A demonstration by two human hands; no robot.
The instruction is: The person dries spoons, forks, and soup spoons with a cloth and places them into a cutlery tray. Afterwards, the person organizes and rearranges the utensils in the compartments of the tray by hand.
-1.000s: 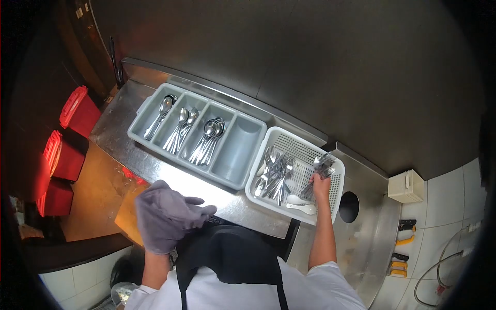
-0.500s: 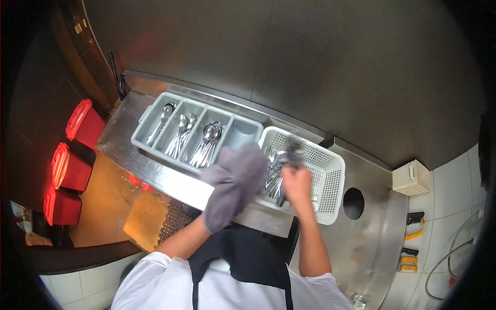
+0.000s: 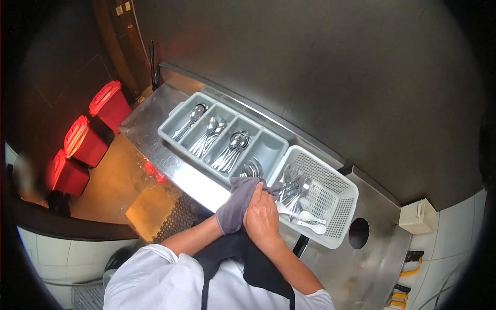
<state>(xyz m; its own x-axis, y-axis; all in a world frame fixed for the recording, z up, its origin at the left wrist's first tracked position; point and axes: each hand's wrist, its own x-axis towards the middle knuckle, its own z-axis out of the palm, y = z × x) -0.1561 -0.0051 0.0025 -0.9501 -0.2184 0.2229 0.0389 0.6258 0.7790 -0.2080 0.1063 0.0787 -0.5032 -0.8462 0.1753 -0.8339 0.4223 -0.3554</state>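
A grey cloth covers my left hand, which is closed around a bunch of forks. Their heads stick out above the cloth, over the near end of the right compartment of the cutlery tray. My right hand presses against the cloth from the right with its fingers closed on it; the fork handles are hidden between the hands. To the right, a white perforated basket holds a heap of mixed metal cutlery and several white spoons.
Spoons lie in the tray's other three compartments. Tray and basket stand on a steel counter against a dark wall. A round hole opens in the counter on the right. Red bins stand at left; a white box is at right.
My right hand has come out of the basket to the cloth-covered left hand. Forks now show at the cloth's upper edge. The whole view has shifted and turned slightly.
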